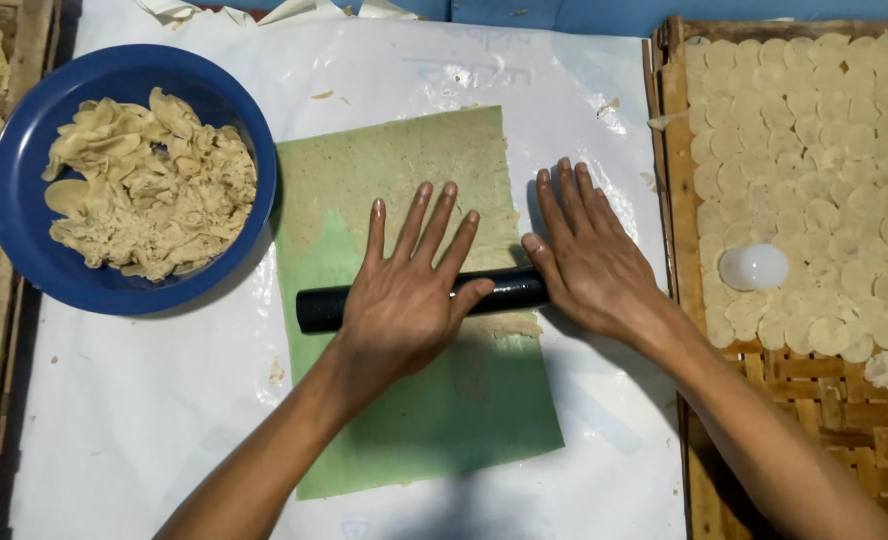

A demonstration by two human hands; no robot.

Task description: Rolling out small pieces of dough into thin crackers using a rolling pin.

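A black rolling pin [319,306] lies crosswise on a green sheet [464,420] that is spread on white plastic. A thin layer of pale dough [404,160] covers the far half of the sheet. My left hand [409,290] rests flat on the middle of the pin, fingers spread and pointing away from me. My right hand [589,255] presses flat on the pin's right end, fingers stretched out over the dough's edge and the plastic.
A blue bowl [24,150] at the left holds a heap of pale dough scraps. At the right, a woven bamboo tray [814,400] carries several round dough discs and a small white cap [754,267]. More dough pieces lie at the far left edge.
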